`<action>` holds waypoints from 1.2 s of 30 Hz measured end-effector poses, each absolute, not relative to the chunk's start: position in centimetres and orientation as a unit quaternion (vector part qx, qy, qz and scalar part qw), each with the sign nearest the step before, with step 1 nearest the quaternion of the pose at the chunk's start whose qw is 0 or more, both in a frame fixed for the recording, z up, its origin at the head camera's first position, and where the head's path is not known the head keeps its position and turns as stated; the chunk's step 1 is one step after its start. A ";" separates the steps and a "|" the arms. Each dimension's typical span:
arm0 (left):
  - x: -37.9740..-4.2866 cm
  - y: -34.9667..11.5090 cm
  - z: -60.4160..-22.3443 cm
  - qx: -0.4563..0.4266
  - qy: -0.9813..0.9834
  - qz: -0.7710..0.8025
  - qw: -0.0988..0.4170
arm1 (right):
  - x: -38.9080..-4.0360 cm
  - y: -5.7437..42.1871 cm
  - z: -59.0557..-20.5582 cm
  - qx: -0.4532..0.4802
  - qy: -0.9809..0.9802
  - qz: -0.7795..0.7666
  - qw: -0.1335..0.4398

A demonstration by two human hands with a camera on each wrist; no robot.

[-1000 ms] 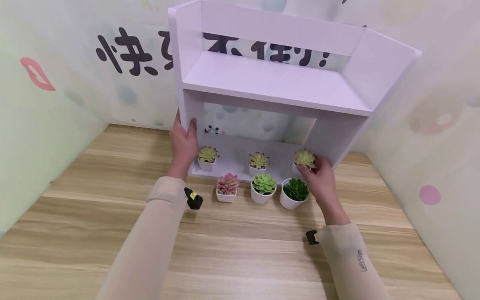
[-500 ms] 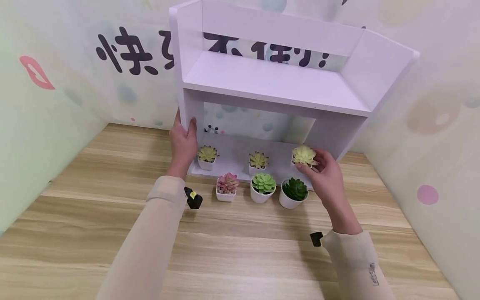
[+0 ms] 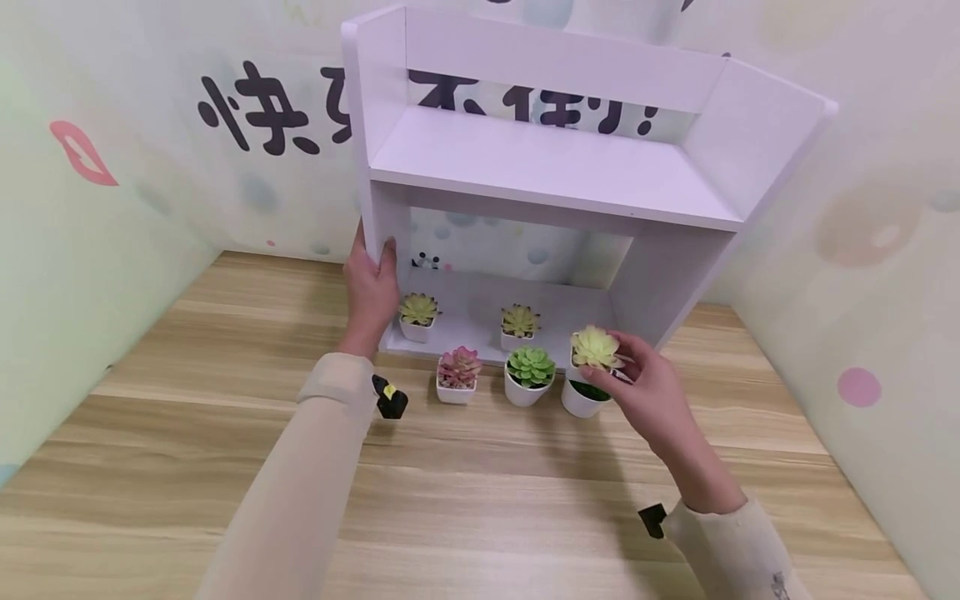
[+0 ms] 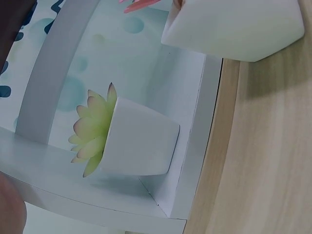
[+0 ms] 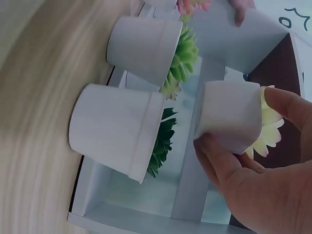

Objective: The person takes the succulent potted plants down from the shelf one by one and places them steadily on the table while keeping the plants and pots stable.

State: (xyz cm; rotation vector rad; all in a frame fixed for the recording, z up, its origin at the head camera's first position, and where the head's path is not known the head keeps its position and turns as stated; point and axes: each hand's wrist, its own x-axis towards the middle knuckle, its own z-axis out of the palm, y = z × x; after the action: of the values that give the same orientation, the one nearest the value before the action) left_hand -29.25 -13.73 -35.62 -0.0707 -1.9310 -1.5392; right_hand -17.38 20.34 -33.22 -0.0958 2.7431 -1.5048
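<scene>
My right hand (image 3: 647, 392) pinches a small potted succulent (image 3: 595, 348) with pale yellow-green leaves and a white square pot (image 5: 231, 114). It is held up in front of the shelf, overlapping the dark green potted succulent (image 3: 581, 402) in the head view. My left hand (image 3: 372, 287) grips the left side panel of the white shelf (image 3: 540, 158), thumb on the inner face. Inside on the lower board stand a yellow-green succulent (image 4: 95, 131) at the left end and another yellow-green succulent (image 3: 519, 325) in the middle.
On the wooden table (image 3: 465, 500), in front of the shelf, stand a pink succulent (image 3: 457, 375) in a square pot and a bright green succulent (image 3: 529, 375) in a round pot. A patterned wall (image 3: 150, 167) rises behind and at both sides.
My right hand has lifted the pale succulent off the lower board's right end and brought it forward and slightly left, over the dark green one. The left hand stays on the side panel.
</scene>
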 end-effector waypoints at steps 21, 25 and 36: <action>-29.2 -13.5 -35.6 -0.028 -0.749 -0.585 0.311 | -13.5 23.2 -35.6 -0.049 0.857 -0.508 0.067; -29.2 -13.6 -35.7 -0.031 -0.747 -0.585 0.315 | -12.9 23.6 -35.8 -0.049 0.854 -0.513 0.065; -29.1 -13.9 -35.6 -0.026 -0.748 -0.585 0.312 | -12.9 24.0 -37.1 -0.057 0.852 -0.514 0.075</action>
State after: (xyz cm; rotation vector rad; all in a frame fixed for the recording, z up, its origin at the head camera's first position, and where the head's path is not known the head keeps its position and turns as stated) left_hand -29.15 -13.90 -35.58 -0.0673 -1.9737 -1.5442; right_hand -12.86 23.99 -37.09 -0.1705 2.5573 -1.5427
